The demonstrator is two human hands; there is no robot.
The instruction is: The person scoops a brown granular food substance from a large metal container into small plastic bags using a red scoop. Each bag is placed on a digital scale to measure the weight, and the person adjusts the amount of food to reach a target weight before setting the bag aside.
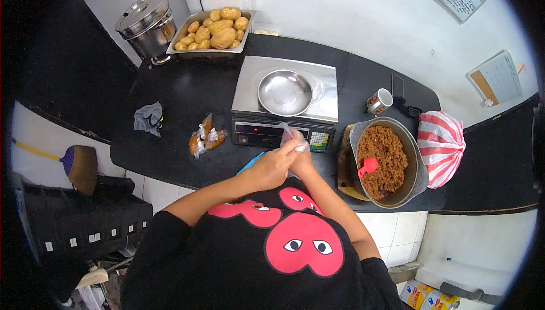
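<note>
In front of the scale, both hands meet around a clear plastic bag [288,129]. My left hand [272,166] has its fingers closed on the thin film. Against it is my right hand [301,163], its fingers partly covered by the plastic; whether they are inside the bag I cannot tell. Just beyond stands a digital weighing scale [247,97] with a round steel bowl [285,93] on its platform. Left of the scale lie several small knotted bags of brown food [207,136]. A deep pot of brown crumbly food [385,152] is at the right, a red scoop [368,167] resting in it.
Potatoes fill a steel pan [245,46] by a lidded steel pot [149,27]. A grey cloth [149,117] lies left. Under the food pot is a wooden board [344,169]. A mug [380,100], phone [397,85] and striped plastic bag [440,148] are at right.
</note>
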